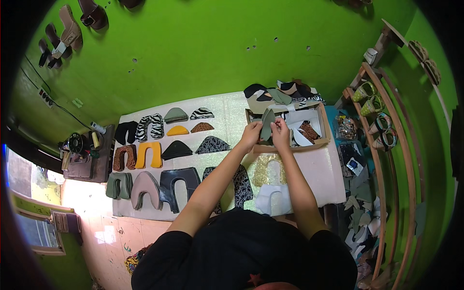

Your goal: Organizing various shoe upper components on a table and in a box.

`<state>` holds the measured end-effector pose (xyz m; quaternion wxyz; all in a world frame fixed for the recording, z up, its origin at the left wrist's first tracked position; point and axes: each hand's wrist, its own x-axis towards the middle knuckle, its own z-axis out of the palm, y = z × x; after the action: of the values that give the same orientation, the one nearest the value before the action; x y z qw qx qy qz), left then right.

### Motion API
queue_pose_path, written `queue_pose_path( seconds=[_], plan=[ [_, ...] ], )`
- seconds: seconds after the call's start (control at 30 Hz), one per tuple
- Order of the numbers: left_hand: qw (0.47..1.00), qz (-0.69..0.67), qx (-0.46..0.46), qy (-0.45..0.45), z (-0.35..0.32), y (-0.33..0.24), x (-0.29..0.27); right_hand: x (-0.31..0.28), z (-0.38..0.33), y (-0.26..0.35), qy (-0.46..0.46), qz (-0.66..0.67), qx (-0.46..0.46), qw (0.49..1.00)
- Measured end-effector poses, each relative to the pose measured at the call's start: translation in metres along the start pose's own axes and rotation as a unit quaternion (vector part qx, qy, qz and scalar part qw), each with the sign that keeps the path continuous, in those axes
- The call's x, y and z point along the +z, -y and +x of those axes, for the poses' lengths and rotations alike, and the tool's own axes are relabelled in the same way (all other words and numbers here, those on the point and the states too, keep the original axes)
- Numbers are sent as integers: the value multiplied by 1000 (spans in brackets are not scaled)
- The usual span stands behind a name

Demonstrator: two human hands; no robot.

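My left hand (pixel 251 134) and my right hand (pixel 280 132) together hold a grey-green cut shoe piece (pixel 267 123) upright above a shallow cardboard box (pixel 325 140). The box holds more cut pieces, white, patterned and dark. Both hands pinch the piece's lower part, one on each side. A heap of mixed cut pieces (pixel 282 92) lies just behind the box.
A white work table (pixel 227 111) carries rows of shoe-upper pieces: zebra-striped (pixel 150 126), orange (pixel 149 154), dark arch-shaped (pixel 178 186), gold glitter (pixel 268 170), white (pixel 273 199). A sewing machine (pixel 82 152) stands at left. A wooden rack with sandals (pixel 374 104) stands at right. Green wall behind.
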<state>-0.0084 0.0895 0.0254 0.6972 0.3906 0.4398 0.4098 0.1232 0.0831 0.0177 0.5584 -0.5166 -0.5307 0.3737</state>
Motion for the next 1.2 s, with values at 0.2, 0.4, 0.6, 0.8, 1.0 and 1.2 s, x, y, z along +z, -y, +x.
queue_pose_path(
  seconds=[0.2, 0.4, 0.6, 0.8, 1.0, 1.2],
  plan=[
    [1000, -29, 6, 7, 6, 7, 2, -6, 0, -7, 1, 46, 13, 999],
    [996, -71, 18, 50, 0, 2, 11, -10, 4, -25, -52, 104, -10, 993],
    [993, -116, -8, -2, -2, -4, 16, -17, 8, -37, -43, 69, -3, 997],
    [995, -67, 19, -76, 2, -2, 15, -18, 8, -30, -89, 136, 39, 986],
    [990, 133, 21, -45, 3, 0, 19, -26, 9, -34, -247, 223, 141, 933],
    [941, 301, 72, -134, 14, 19, 18, -22, 11, -36, -288, 223, 167, 916]
  ],
)
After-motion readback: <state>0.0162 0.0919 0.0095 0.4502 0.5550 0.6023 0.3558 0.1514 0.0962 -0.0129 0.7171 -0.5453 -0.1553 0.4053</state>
